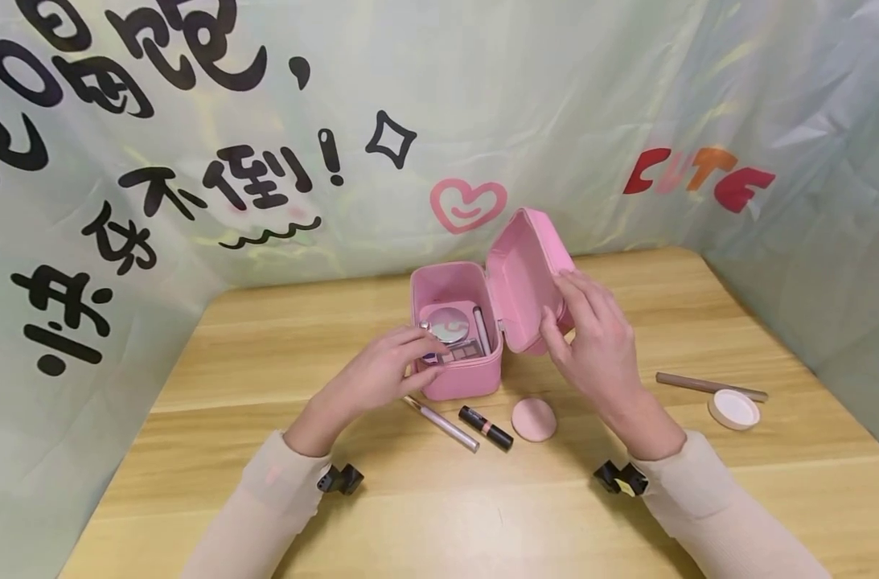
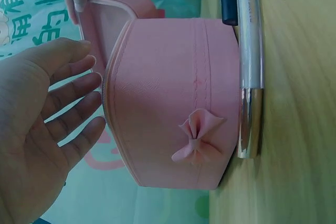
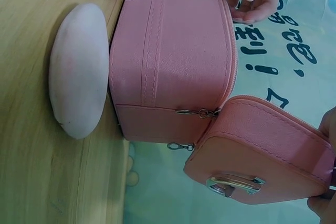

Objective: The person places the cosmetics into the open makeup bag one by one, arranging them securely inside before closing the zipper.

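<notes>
A pink cosmetic case (image 1: 468, 382) stands open on the table, its lid (image 1: 529, 257) tipped to the right. My right hand (image 1: 598, 346) grips the lid's free edge between thumb and fingers. Over the case's left front rim, my left hand (image 1: 384, 366) reaches with spread, gently bent fingers; its palm (image 2: 26, 108) holds nothing. Inside lie a round shiny compact (image 1: 449, 323), a small palette (image 1: 462, 351) and a slim stick (image 1: 482, 330). My left fingers hide part of the contents. A bow (image 2: 195, 141) decorates the case's front.
In front of the case lie a silver pen-like tube (image 1: 449, 428), a black lipstick tube (image 1: 486, 428) and a pale pink puff (image 1: 534, 419). At right, a brown stick (image 1: 688, 382) lies beside a white round cap (image 1: 734, 408). A printed curtain (image 1: 569, 104) hangs behind the table.
</notes>
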`<state>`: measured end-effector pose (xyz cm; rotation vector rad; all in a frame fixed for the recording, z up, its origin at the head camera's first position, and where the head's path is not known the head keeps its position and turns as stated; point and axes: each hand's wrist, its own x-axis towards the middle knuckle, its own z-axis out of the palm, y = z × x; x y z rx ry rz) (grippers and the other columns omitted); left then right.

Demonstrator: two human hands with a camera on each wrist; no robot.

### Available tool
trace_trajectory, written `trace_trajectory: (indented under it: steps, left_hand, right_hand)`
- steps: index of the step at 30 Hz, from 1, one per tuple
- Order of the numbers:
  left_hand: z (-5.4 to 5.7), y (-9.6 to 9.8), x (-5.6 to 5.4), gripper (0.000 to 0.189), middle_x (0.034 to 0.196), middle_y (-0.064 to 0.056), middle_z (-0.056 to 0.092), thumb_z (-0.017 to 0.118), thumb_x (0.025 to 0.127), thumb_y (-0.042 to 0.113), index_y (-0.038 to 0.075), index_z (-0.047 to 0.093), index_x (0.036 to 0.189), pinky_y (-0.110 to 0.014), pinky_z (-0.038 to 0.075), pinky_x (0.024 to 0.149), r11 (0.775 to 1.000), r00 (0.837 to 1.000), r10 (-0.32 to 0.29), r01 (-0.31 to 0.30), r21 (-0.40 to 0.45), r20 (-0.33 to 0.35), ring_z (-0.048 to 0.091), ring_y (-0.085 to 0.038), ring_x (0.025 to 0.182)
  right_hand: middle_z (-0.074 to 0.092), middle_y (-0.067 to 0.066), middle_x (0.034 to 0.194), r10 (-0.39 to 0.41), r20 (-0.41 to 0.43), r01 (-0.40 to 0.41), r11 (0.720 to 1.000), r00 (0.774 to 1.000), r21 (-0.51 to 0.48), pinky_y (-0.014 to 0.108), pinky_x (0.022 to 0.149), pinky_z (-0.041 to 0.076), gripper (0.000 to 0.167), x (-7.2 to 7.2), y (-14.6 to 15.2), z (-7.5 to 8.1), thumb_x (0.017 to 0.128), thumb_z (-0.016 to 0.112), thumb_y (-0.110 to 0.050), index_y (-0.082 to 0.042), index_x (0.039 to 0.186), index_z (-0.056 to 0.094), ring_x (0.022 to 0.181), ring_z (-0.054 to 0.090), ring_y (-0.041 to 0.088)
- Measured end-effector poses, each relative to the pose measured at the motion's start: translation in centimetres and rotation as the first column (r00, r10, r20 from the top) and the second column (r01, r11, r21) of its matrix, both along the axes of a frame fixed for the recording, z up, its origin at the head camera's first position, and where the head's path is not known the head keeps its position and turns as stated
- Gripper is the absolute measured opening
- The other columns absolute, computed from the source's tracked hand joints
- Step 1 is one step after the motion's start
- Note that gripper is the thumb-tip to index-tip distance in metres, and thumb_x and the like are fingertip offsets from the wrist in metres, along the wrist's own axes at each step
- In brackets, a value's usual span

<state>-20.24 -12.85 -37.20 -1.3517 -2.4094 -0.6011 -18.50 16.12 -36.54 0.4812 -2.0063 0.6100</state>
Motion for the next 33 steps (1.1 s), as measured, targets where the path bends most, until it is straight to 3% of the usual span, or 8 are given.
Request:
trace_trajectory:
  steps: [6,14,19,27,33]
  left_hand:
    - [0.0,0.1,0.3,0.019,0.102,0.002,0.067,0.073,0.089,0.018,0.009,0.072,0.107,-0.022,0.051,0.079,1.000,1.000,-0.027,0.027,0.011,-0.002,0.059,-0.011,0.087]
    - [0.4,0.5,0.6,0.023,0.107,-0.002,0.066,0.072,0.090,0.019,0.009,0.070,0.111,-0.028,0.051,0.089,0.998,0.999,-0.038,0.038,-0.055,-0.004,0.061,-0.015,0.097]
    - [0.2,0.8,1.0,0.024,0.109,-0.003,0.067,0.073,0.089,0.019,0.008,0.071,0.111,-0.029,0.050,0.094,0.993,0.996,-0.089,0.089,-0.073,-0.005,0.063,-0.017,0.101]
    - [-0.6,1.4,1.6,0.028,0.113,-0.001,0.065,0.071,0.091,0.025,0.011,0.069,0.115,-0.027,0.045,0.100,0.970,0.989,-0.139,0.147,-0.196,0.053,0.059,-0.015,0.107]
    - [-1.2,1.2,1.6,0.034,0.118,0.001,0.064,0.068,0.093,0.030,0.012,0.067,0.121,-0.028,0.044,0.102,0.951,0.986,-0.130,0.155,-0.269,0.109,0.058,-0.014,0.111]
  right_hand:
    - [0.063,0.018,0.123,0.006,-0.012,-0.006,1.000,1.000,-0.007,0.055,0.094,0.049,0.040,-0.3,-0.1,0.1,0.091,0.055,-0.022,0.003,0.121,0.064,0.114,0.058,0.037]
    - [0.064,0.019,0.122,0.009,-0.036,-0.009,1.000,0.999,-0.015,0.053,0.096,0.048,0.039,-0.8,0.0,0.4,0.091,0.056,-0.020,0.003,0.121,0.064,0.115,0.058,0.037]
    - [0.063,0.018,0.123,0.014,-0.009,-0.015,1.000,1.000,-0.012,0.052,0.099,0.047,0.039,-0.8,0.1,0.2,0.091,0.056,-0.021,0.002,0.122,0.064,0.116,0.057,0.037]
    - [0.064,0.018,0.123,0.010,0.007,-0.010,1.000,1.000,-0.006,0.054,0.098,0.046,0.040,-0.7,0.3,0.0,0.091,0.055,-0.023,0.002,0.121,0.065,0.117,0.057,0.037]
    - [0.064,0.017,0.123,0.008,0.010,-0.008,1.000,1.000,-0.007,0.054,0.097,0.047,0.040,-0.6,0.1,-0.1,0.091,0.056,-0.023,0.002,0.121,0.065,0.117,0.057,0.037]
